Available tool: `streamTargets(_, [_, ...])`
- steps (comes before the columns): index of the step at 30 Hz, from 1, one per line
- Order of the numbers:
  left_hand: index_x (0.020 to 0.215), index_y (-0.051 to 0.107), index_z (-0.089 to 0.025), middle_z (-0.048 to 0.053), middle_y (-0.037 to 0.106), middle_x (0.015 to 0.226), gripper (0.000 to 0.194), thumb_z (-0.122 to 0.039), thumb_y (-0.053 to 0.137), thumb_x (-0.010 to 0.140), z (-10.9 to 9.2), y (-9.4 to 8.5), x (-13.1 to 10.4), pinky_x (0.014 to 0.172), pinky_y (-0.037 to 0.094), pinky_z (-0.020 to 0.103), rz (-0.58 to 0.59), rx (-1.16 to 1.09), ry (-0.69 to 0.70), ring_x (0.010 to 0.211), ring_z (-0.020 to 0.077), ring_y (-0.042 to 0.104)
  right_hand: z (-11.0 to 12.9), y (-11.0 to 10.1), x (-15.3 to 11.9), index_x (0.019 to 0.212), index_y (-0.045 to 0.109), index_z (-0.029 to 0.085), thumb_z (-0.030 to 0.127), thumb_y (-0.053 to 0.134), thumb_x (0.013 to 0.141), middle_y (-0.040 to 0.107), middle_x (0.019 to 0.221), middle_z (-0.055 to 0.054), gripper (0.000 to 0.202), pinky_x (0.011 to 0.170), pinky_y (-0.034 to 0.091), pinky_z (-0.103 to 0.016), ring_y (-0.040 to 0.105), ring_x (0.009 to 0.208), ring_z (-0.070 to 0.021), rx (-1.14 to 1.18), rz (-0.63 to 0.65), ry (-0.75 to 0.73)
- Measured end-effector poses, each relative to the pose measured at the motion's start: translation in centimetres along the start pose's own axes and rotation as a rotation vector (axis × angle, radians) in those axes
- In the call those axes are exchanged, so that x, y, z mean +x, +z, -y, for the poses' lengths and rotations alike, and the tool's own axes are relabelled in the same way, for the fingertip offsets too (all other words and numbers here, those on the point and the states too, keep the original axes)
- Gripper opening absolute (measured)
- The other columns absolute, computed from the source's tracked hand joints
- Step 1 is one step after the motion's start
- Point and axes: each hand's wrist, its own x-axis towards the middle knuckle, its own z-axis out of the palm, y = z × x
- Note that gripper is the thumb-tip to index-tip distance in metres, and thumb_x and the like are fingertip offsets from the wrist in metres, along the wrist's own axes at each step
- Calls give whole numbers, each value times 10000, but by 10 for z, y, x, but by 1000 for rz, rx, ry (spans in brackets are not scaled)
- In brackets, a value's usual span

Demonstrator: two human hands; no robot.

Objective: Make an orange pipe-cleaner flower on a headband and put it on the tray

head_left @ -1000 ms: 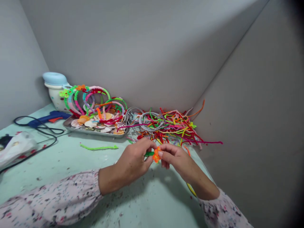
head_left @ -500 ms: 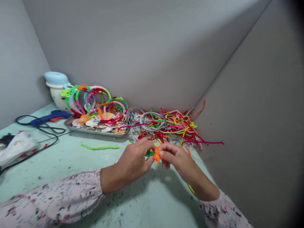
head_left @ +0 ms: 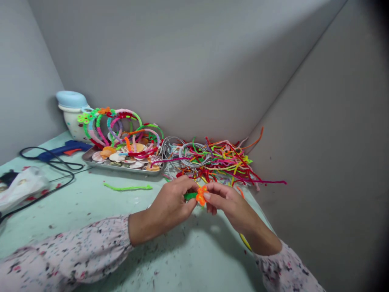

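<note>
While the left hand [head_left: 168, 205] pinches a green fuzzy piece [head_left: 190, 196], the right hand [head_left: 235, 207] pinches a small orange flower [head_left: 201, 196] at its edge, with the thumb on it. The flower is between the two hands, touching the end of the green fuzzy piece, and it is held up over the surface [head_left: 182, 259]. Fingers hide most of the green fuzzy piece, so I can't tell how long it is. The right arm covers part of a yellow strip [head_left: 244, 242]. On the left, the picture's edge cuts off a white bag [head_left: 26, 186] and a black cord [head_left: 60, 182]. Two flowery sleeves run out of the picture too. I count one flower in the hands, one bright green stick [head_left: 127, 188] lying alone, one blue tool [head_left: 73, 148], one jar [head_left: 73, 117] with a blue lid, and one metal tray [head_left: 142, 172]. Shells [head_left: 117, 157] and bright fuzzy hoops [head_left: 136, 115] fill the tray, but they overlap too much to count. Beside it, silver wire loops [head_left: 194, 156] and fuzzy sticks [head_left: 243, 162] are too tangled to count.
</note>
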Motion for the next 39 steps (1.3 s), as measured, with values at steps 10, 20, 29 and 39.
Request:
streamTargets(10, [791,607,-156,10,613,764,143,-64,537,708,1,0,-1,633,366,229,5,13,4,712,121,517,1,1,1,866,612,156,348,643,782,570,682,21,212,555,403,-231,511,572,-89,-42,-21,40])
streamTargets(20, [709,588,-156,7,596,698,60,-139,530,706,-6,0,-1,596,358,240,33,37,-124,666,131,509,-2,10,3,801,594,162,347,651,749,536,594,39,201,526,376,-230,477,529,-91,-35,-111,51])
streamTargets(29, [759,639,-146,-9,619,676,144,-139,502,716,2,1,3,549,365,209,171,-164,-195,619,111,516,-10,4,5,792,592,172,375,644,757,535,593,36,213,535,372,-240,469,534,-98,-34,-113,31])
streamTargets(39, [797,672,-152,11,568,716,236,-52,470,726,-2,-5,5,620,362,232,148,-2,-11,675,119,504,-9,0,6,797,596,165,379,643,757,541,590,37,223,528,367,-240,478,526,-95,-9,-94,47])
